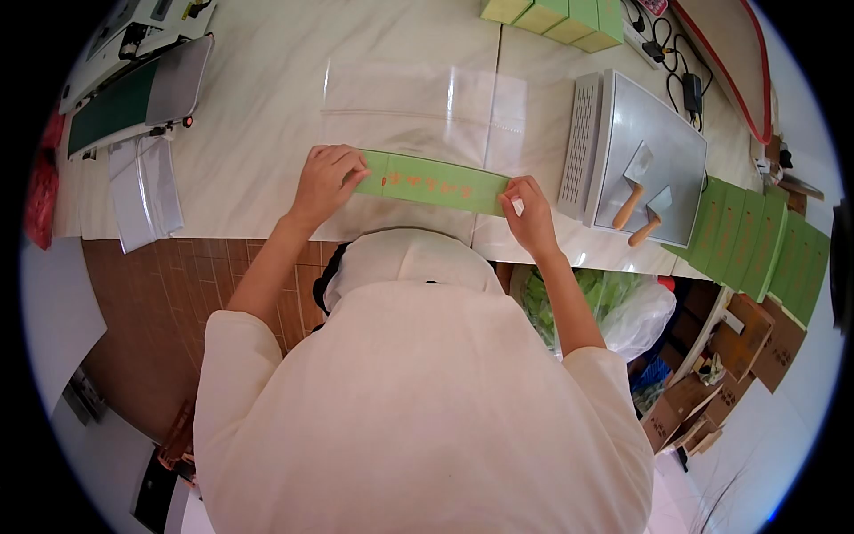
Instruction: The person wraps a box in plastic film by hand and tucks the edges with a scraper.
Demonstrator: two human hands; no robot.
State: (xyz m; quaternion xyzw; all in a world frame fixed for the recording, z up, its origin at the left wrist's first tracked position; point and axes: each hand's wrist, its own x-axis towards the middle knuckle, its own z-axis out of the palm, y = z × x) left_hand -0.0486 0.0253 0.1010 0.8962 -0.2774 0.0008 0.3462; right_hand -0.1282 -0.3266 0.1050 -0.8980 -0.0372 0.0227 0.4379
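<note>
A long, narrow green box with orange characters lies crosswise near the front edge of the table. My left hand is closed at its left end, fingers bent and thumb against it. At the other end, my right hand pinches the corner, with a small whitish bit showing at the fingertips. A sheet or sleeve of clear plastic film spreads flat on the table behind the box. Whether the film also wraps the box is hard to make out.
To the right stands a metal hot plate with two wooden-handled scrapers on top. Green boxes are stacked beyond it, more at the back. A belt machine and a plastic stack are at left.
</note>
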